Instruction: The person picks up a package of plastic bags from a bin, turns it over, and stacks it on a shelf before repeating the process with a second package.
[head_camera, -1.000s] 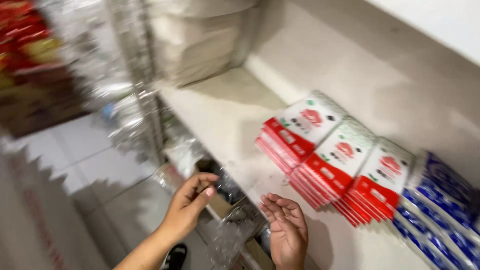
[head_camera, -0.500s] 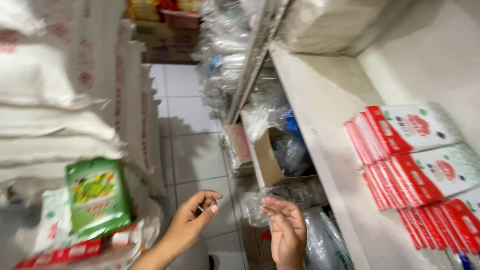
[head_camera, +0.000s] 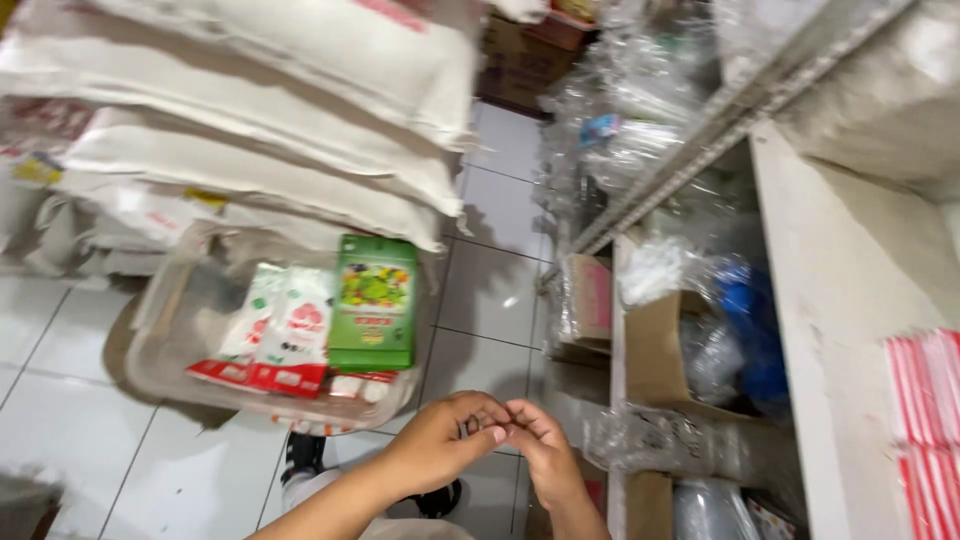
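Both hands meet low in the frame, fingertips touching. The left hand (head_camera: 440, 440) curls in from the left, the right hand (head_camera: 540, 455) comes up from below, and the fingers pinch together at one spot between them. Whether something small sits in that pinch I cannot tell; the motion blur swallows it. Neither hand is spread wide: both are drawn narrow, fingers bunched.

Just beyond the left hand, a clear plastic tub (head_camera: 160, 330) rests on the tiled floor (head_camera: 490, 290). Inside it stands a green packet (head_camera: 375, 300), with white-and-red packets (head_camera: 285, 335) leaning beside it. Behind the tub, pale sacks (head_camera: 260, 150) lie stacked high. A dark shoe (head_camera: 300, 460) shows under the forearm.

To the right, a white shelf (head_camera: 850, 300) carries red-and-white packs (head_camera: 925, 420) at its far edge. Below it, an open cardboard box (head_camera: 660, 360) holds crumpled clear bags, something blue (head_camera: 750, 320) among them.

For fingertip work like this, my read is that keeping the hands close to the body and steady, with the head still, gives the best control.
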